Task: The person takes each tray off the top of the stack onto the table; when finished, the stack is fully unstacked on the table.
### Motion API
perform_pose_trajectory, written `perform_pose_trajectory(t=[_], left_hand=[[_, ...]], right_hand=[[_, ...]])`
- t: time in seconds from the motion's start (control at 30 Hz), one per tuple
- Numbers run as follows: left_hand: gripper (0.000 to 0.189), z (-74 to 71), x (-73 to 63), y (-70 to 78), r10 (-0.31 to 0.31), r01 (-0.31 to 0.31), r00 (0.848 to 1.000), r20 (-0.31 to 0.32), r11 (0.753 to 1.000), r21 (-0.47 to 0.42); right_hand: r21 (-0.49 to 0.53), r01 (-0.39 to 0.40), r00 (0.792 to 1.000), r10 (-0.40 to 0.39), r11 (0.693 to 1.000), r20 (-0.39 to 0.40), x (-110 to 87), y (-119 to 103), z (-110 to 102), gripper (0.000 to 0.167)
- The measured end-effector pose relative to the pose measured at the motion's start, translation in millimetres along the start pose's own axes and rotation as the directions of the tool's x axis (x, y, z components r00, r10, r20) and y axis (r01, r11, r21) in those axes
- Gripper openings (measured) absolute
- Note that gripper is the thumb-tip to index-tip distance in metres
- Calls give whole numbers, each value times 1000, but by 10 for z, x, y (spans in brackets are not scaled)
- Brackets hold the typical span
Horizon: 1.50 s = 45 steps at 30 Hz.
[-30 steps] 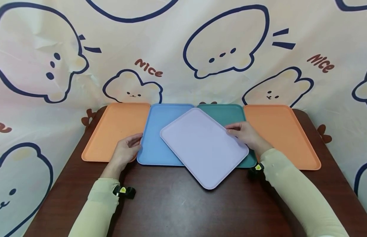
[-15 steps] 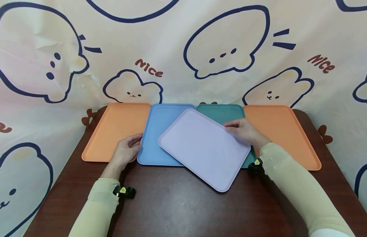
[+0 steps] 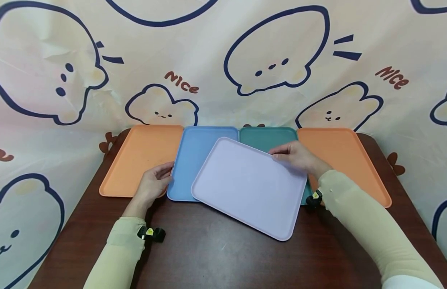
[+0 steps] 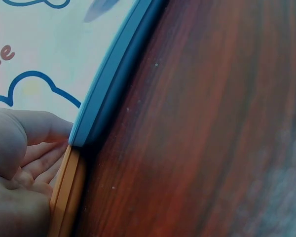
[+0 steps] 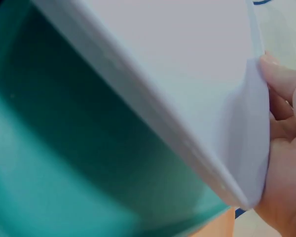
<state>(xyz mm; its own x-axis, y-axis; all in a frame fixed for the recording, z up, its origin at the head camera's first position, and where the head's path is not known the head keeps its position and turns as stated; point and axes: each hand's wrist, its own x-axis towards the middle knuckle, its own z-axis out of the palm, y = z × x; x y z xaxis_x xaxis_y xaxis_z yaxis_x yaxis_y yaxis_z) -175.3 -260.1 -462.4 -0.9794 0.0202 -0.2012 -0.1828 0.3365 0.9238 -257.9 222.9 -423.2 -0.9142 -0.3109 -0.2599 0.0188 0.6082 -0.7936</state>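
My right hand [image 3: 293, 155] pinches the far edge of a lilac tray [image 3: 248, 188], near its right end. This tray sits askew over the blue tray [image 3: 198, 160] and the green tray [image 3: 268, 138], hiding much of both. In the right wrist view, a gap shows between the lilac tray's rim [image 5: 153, 103] and the green tray [image 5: 89, 148], so it is held raised there. My left hand [image 3: 155, 180] rests above the left orange tray [image 3: 147, 152], with thumb and fingers touching the blue tray's left edge. In the left wrist view the thumb [image 4: 44, 126] meets that edge.
A second orange tray [image 3: 342, 164] lies right of the green one. The trays form a row along the back of the dark brown table [image 3: 209, 253]. A printed cloth [image 3: 216, 60] with cartoon figures hangs behind.
The lilac tray has turned clockwise, so its long sides lie closer to level, and it has come slightly toward me in my right hand. My left hand stays still at the blue tray.
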Motion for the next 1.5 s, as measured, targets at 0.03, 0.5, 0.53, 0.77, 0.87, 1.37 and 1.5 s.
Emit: perform_pose_trajectory(t=[0.03, 0.5, 0.53, 0.77, 0.87, 1.37, 1.5], left_hand=[[55, 3, -1, 2, 3, -3, 1000, 2, 1000, 0], [56, -2, -8, 6, -8, 8, 1000, 1, 999, 37], [56, -3, -10, 11, -9, 9, 1000, 2, 999, 33], [55, -6, -15, 5, -8, 8, 1000, 1, 1000, 19], [55, -5, -9, -2, -12, 12, 1000, 2, 1000, 15], [55, 14, -9, -6, -15, 15, 1000, -3, 1000, -1], [55, 14, -7, -8, -10, 10, 1000, -8, 1000, 6]], right_hand=[[-3, 19, 1000, -19, 1000, 3, -11, -6, 4, 26], [0, 188, 975, -187, 982, 118, -148, -138, 135, 23], [1, 202, 972, -200, 979, 126, -159, -146, 151, 23], [9, 262, 950, -260, 965, 176, -244, -183, 272, 20], [-7, 302, 936, -295, 953, 190, -281, -188, 333, 19], [-54, 346, 911, -322, 937, 256, -454, -208, 665, 17], [-59, 352, 907, -325, 934, 267, -481, -245, 722, 17]])
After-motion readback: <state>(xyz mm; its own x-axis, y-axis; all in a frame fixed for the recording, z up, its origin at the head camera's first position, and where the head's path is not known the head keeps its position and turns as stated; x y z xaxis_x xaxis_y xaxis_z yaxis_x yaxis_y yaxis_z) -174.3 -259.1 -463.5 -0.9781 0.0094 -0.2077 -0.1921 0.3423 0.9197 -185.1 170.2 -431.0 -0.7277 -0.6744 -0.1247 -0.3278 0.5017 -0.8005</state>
